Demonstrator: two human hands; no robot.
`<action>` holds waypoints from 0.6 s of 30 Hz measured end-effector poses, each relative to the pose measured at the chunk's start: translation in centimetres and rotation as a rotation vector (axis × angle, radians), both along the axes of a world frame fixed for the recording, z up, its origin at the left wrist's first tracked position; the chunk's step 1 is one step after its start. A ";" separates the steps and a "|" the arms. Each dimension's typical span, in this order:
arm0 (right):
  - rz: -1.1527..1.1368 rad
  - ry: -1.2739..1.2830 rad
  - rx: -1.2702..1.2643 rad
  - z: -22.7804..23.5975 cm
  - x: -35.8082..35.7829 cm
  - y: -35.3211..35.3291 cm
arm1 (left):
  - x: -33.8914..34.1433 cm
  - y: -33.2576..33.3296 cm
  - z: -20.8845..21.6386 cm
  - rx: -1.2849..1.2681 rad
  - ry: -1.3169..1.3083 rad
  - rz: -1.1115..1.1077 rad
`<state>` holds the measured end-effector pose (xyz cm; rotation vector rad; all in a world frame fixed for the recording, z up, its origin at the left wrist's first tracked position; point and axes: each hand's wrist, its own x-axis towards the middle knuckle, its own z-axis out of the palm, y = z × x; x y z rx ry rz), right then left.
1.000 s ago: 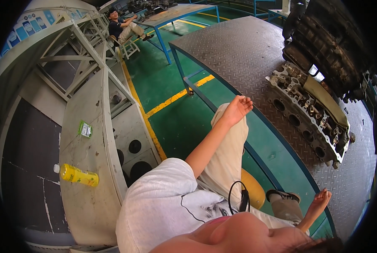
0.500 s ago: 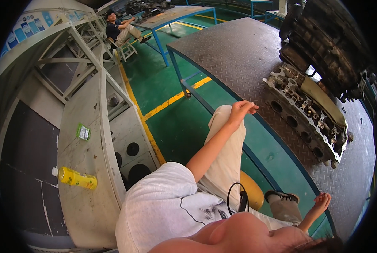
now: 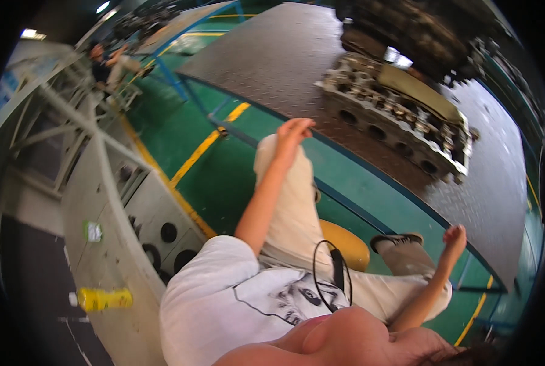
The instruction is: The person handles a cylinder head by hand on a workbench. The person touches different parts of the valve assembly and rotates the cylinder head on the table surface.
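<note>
My left hand [image 3: 294,135] is raised over my left knee, beside the near edge of a steel-topped table [image 3: 254,55]. Its fingers are bent and drawn together, and I see nothing in them. My right hand [image 3: 454,238] is at the same table edge, farther right, its fingers loosely curled with nothing showing in them. On the tread-patterned top, beyond both hands, lies an engine cylinder head [image 3: 400,119] with round ports along its near side. An olive-coloured strip [image 3: 419,91] rests along it. Neither hand touches the cylinder head.
A big dark engine [image 3: 400,30] stands behind the cylinder head. On my left, a worn pale bench [image 3: 111,256] carries a yellow bottle [image 3: 104,299] lying on its side and a small green packet [image 3: 93,231]. Another person [image 3: 117,67] sits by a far table. A yellow stool [image 3: 346,244] is beneath me.
My view has turned, so the table and cylinder head appear farther left and higher. My right hand has risen a little along the table edge. The left hand keeps nearly the same pose.
</note>
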<state>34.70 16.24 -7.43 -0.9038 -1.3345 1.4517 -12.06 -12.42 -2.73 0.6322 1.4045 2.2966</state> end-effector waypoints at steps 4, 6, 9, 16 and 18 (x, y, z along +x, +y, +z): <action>0.043 -0.052 0.091 3.3 -2.5 -2.5 | -0.8 -0.5 0.0 0.024 -0.058 -0.039; 0.041 -0.062 0.050 5.0 -2.7 -2.8 | -1.0 -0.4 -0.2 0.023 -0.058 -0.034; 0.074 -0.058 -0.029 6.7 -1.8 -2.7 | -0.9 0.0 -0.2 0.021 -0.051 -0.055; 0.161 -0.137 -0.096 6.3 0.3 -2.1 | -0.5 -0.2 0.0 -0.035 0.020 0.010; 0.184 -0.159 -0.103 5.9 0.7 -2.2 | -0.3 -0.3 0.0 -0.068 0.050 0.007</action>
